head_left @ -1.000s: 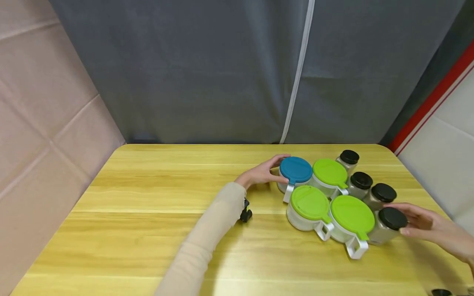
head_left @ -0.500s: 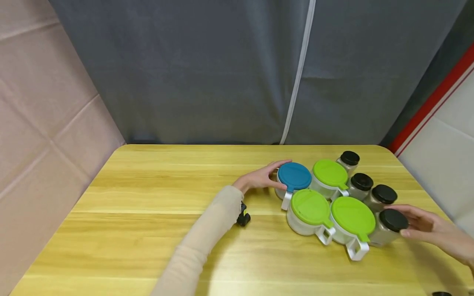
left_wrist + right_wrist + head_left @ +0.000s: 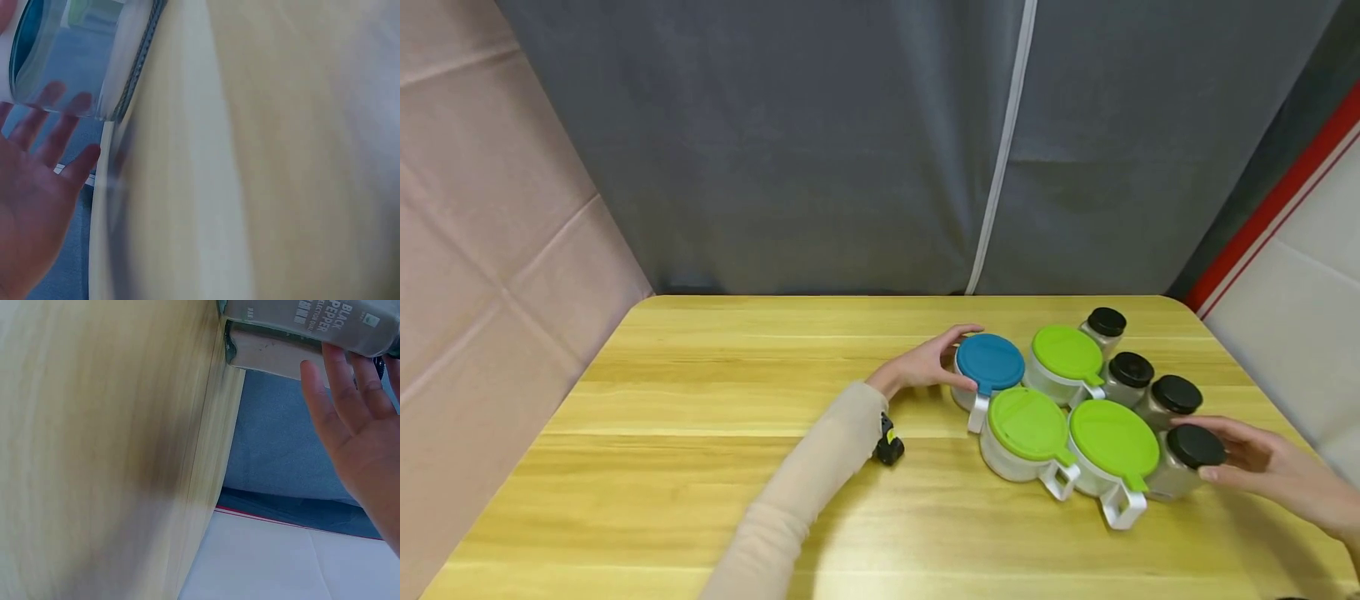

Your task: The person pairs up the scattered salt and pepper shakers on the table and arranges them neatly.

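My left hand (image 3: 925, 361) holds the side of a clear seasoning jar with a blue lid (image 3: 991, 362), thumb on the near side and fingers on the far side. In the left wrist view, fingertips show through the jar's glass wall (image 3: 84, 56). Three jars with green lids and white handles stand beside it; the front left one (image 3: 1027, 423) is close to the blue-lidded jar. At the right, my right hand (image 3: 1273, 467) grips the nearest black-capped pepper jar (image 3: 1176, 471) between thumb and fingers. Its label in the right wrist view reads black pepper.
Behind the pepper jar, several more black-capped jars (image 3: 1177, 394) run in a slanting row toward the back. Everything stands on a wooden table (image 3: 700, 467). A grey curtain (image 3: 820, 167) hangs along its back edge, and a white panel with a red border (image 3: 1292, 275) is at the right.
My left hand has drawn the blue-lidded jar nearer and slightly left, opening a gap from the back green-lidded jar. The front left green-lidded jar has shifted slightly nearer. My right hand has hardly moved.
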Demonstrator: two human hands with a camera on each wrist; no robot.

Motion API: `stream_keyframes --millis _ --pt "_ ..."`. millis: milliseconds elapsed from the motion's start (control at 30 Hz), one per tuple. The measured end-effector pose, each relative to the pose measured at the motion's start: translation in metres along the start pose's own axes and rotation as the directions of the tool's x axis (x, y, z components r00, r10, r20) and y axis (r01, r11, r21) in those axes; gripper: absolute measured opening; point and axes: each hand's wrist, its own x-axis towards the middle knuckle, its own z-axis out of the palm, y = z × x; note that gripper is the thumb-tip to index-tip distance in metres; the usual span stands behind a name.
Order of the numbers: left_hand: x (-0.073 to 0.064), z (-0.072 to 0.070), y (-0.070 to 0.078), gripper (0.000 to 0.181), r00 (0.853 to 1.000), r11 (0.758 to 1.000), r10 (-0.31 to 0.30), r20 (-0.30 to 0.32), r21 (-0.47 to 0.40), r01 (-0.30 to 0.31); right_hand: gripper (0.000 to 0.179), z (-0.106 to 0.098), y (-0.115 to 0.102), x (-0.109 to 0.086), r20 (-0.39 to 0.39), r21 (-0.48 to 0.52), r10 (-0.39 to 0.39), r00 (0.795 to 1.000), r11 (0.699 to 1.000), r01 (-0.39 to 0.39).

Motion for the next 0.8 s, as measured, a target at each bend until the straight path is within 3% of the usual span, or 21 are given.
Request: stream_keyframes --millis 233,367,633,800 --pt "-0.008 -0.001 0.0 0.082 1.0 0.991 -0.013 -0.017 0.132 0.016 0.045 0.0 0.003 0.0 -0.005 -0.005 0.015 1.0 1.0 -0.015" --pt "-0.012 0.0 0.003 0.077 0.999 0.99 -0.03 -0.034 0.133 0.034 0.045 0.001 0.002 0.0 -0.013 -0.012 0.005 1.0 1.0 -0.005" --pt "-0.028 0.003 0.034 0.074 0.997 0.992 -0.012 -0.073 0.123 0.021 0.045 0.0 0.001 0.0 -0.05 -0.045 0.006 0.999 0.999 -0.008" --pt "-0.024 0.003 0.02 0.078 0.992 0.984 -0.018 -0.128 0.174 0.04 0.046 -0.001 -0.001 0.0 -0.065 -0.052 0.01 0.998 0.999 -0.013"
